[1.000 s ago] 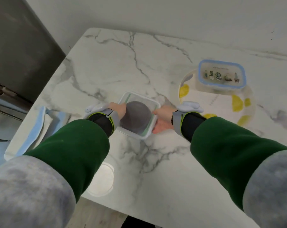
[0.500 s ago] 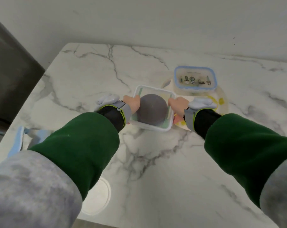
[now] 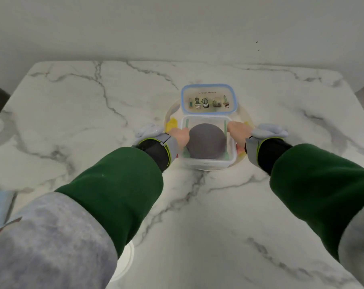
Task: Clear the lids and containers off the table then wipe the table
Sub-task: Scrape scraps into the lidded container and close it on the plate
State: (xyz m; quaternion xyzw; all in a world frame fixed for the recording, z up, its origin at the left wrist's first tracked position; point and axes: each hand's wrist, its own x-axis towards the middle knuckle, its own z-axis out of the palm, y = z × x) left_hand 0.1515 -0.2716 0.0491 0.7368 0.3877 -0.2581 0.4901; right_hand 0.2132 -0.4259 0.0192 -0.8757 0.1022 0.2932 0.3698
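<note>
Your left hand and right hand each grip a side wall of the clear square container between them. It sits mouth up, sides square to you, with a grey domed object inside. It is over a round lemon-print dish; whether they touch, you cannot tell. Just beyond your hands, the blue-rimmed cactus lid lies with its long axis left to right. Bare table spreads outside both hands, and the wall closes the far edge.

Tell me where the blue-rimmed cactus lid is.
Head view: the blue-rimmed cactus lid sits centre-far on the table, on the round plate's far edge, just behind the clear container.
</note>
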